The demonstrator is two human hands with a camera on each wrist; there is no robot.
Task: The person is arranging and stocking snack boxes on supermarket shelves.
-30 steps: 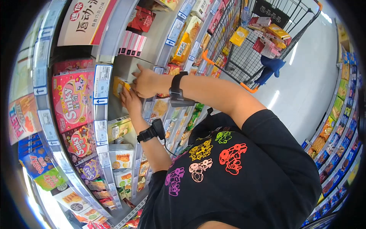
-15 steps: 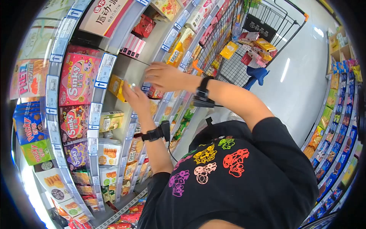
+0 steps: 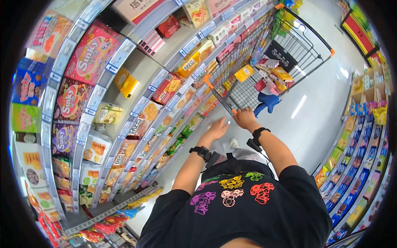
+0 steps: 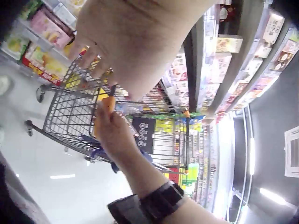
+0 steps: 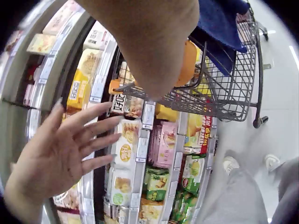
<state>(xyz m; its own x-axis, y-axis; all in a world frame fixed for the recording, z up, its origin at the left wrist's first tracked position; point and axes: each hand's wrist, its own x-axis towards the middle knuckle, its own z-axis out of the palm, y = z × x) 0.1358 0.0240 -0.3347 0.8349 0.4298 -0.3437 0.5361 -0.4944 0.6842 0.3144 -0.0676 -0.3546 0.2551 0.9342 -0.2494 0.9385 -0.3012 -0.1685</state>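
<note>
My right hand (image 3: 247,120) grips the orange handle (image 4: 108,105) of a wire shopping cart (image 3: 237,99), its fingers curled round the bar in the left wrist view. My left hand (image 3: 218,129) is beside it, fingers spread and holding nothing; the right wrist view shows its open palm (image 5: 58,154) in front of the shelves. A blue cloth-like item (image 3: 268,102) hangs at the cart's handle end. Inside the cart lie a yellow box (image 3: 244,73), several pink and yellow boxes (image 3: 281,75) and a clear bottle (image 3: 257,54). On the shelf sits another yellow box (image 3: 126,82).
Shelves of biscuit and snack boxes run along the left, with pink Sinky boxes (image 3: 93,51) and blue Pocky packs (image 3: 29,84). A red biscuit box (image 3: 167,88) sits near the shelf edge. More packed shelves (image 3: 351,165) line the right side of the pale aisle floor (image 3: 304,124).
Both hands have left the yellow box on the shelf and swung right to the cart. The right hand has taken hold of its handle; the box stays on the shelf.
</note>
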